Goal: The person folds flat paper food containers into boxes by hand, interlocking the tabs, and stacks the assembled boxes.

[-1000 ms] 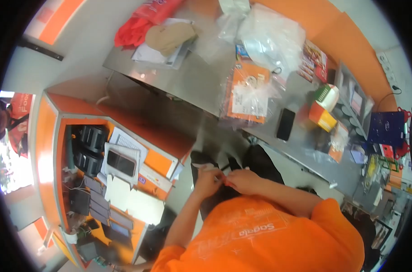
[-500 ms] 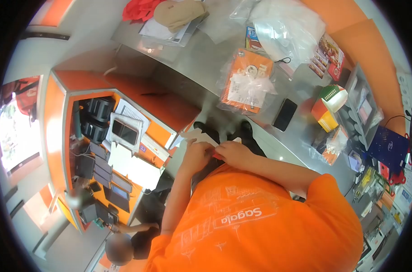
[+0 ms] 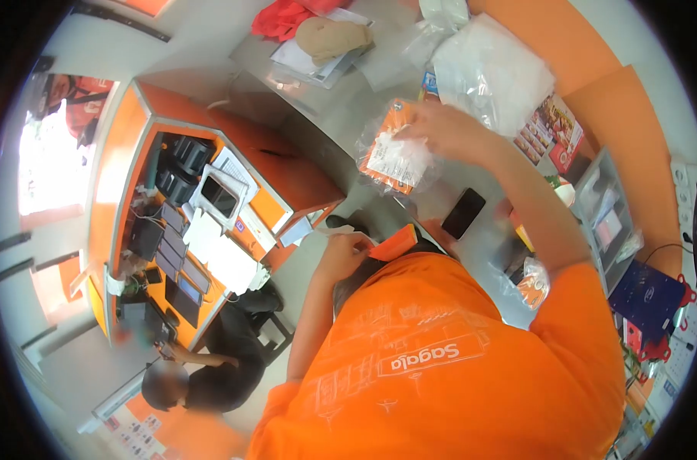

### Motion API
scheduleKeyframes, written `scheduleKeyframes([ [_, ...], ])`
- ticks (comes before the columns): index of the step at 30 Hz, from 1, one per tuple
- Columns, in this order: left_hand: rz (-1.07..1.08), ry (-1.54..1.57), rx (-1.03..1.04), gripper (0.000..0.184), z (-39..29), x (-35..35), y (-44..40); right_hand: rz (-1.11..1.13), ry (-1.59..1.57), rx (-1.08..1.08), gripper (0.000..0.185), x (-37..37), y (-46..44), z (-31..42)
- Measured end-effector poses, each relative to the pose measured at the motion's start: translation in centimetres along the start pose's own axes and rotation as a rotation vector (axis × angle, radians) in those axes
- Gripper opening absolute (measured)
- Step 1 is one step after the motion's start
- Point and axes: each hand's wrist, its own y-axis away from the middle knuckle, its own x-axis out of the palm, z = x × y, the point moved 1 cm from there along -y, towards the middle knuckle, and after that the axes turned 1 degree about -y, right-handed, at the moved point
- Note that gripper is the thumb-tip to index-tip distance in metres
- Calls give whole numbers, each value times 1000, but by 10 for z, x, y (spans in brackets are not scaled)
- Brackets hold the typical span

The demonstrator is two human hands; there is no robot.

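My left hand (image 3: 344, 256) is closed in front of my waist, its fingers pinching the edge of a flat orange piece (image 3: 395, 244). I cannot make out exactly what this piece is. My right hand (image 3: 449, 132) reaches over the metal table, its fingers at the upper right part of an orange package (image 3: 394, 162) in clear plastic with a white label. Those fingers are blurred and partly merge with the plastic, so their grip is unclear. A black phone (image 3: 464, 214) lies just nearer to me than the package.
White plastic bags (image 3: 490, 73), a tan cap (image 3: 333, 40) and a grey tray (image 3: 605, 215) are on the metal table (image 3: 318, 103). On the left stands an orange counter (image 3: 272, 157) with several devices. Another person (image 3: 226, 368) in dark clothes sits beyond it.
My right hand has left my left hand at the waist and moved up and right to the wrapped package. The flat orange piece now shows at my left hand. My view has turned slightly.
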Motion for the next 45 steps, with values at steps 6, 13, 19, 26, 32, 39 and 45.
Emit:
scheduleKeyframes([
  [6, -95, 75, -81, 16, 19, 0, 35, 377, 105, -358, 35, 49, -58, -33],
  [13, -306, 284, -177, 15, 56, -22, 128, 455, -194, -109, 25, -1, -96, -18],
  [19, -468, 364, -248, 11, 70, -71, 227, 375, -302, -132, 25, -19, -109, 29],
  [26, -631, 610, -180, 17, 151, -170, 317, 71, -749, -14, 16, -81, -192, 187],
  [32, -770, 1072, -63, 39, 280, -219, 372, -370, -1103, 118, 7, -110, -322, 318],
  [39, -735, 1452, 238, 35, 403, -220, 377, -211, -1489, 71, 10, -69, -556, 423],
  [45, -660, 1313, 114, 27, 415, -235, 359, -170, -1534, 34, 9, -13, -787, 424],
])
